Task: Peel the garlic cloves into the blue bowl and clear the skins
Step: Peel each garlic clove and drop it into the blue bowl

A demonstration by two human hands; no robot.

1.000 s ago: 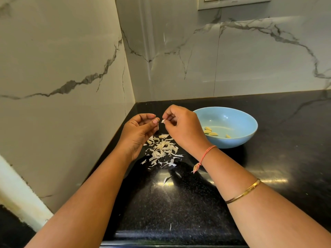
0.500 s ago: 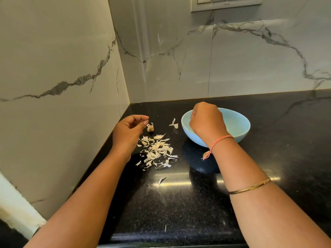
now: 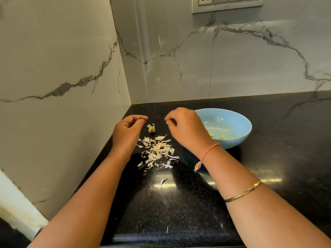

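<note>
The blue bowl (image 3: 239,138) stands on the black counter (image 3: 268,158) with a few peeled garlic cloves (image 3: 223,137) inside. A pile of papery garlic skins (image 3: 158,151) lies between my hands. Just behind the pile sits a dry garlic root stub (image 3: 151,129). My left hand (image 3: 128,133) hovers left of the pile, thumb and forefinger pinched, nothing visible in them. My right hand (image 3: 186,129) hangs with curled fingers just left of the bowl, covering part of its rim. I see nothing held in it.
Marble walls meet in a corner close behind and to the left of the pile. A socket and switch panel (image 3: 227,3) is on the back wall. Stray skin slivers (image 3: 163,182) lie nearer me. The counter's front edge runs along the bottom.
My right hand went from beside my left hand to over the bowl, then came back left of it. A skin scrap seen lying behind the pile is now hidden under that hand.
</note>
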